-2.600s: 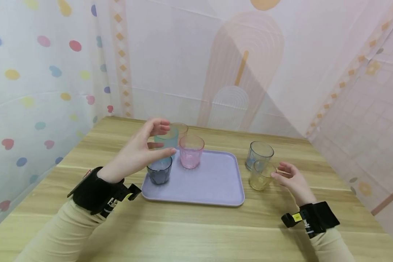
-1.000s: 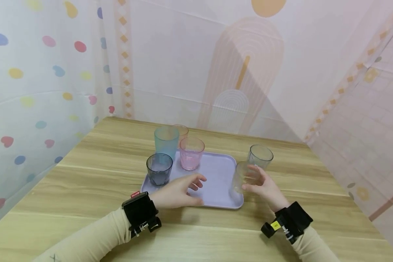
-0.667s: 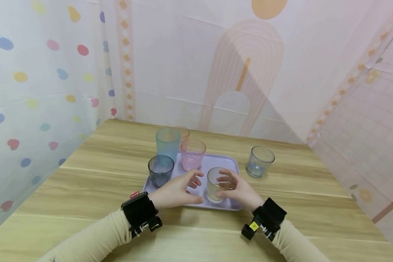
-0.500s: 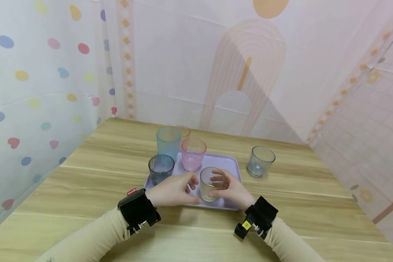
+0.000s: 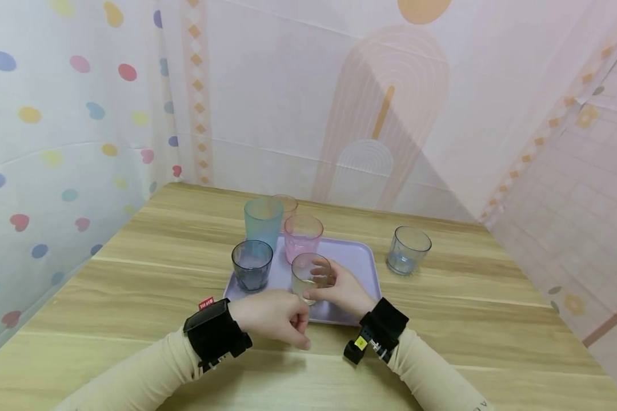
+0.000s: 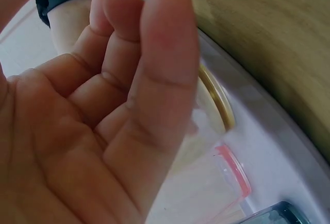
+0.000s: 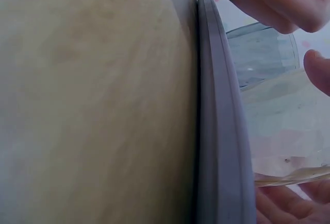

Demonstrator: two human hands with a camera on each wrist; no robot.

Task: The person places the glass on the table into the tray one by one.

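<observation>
My right hand grips a pale yellow glass that stands on the lilac tray, in front of the pink glass and right of the dark grey glass. In the right wrist view my fingers curl round the yellow glass just inside the tray rim. My left hand rests at the tray's front edge, fingers loosely curled and holding nothing. The left wrist view shows its palm with the yellow glass just beyond.
A teal tumbler and a peach glass stand at the tray's back left. A clear bluish glass stands on the wooden table right of the tray. Patterned curtains close in the table on three sides.
My right hand carried the yellow glass from the table onto the tray, then slid it left toward the dark glass. My left hand let go of the teal tumbler and drew back to the tray's front edge.
</observation>
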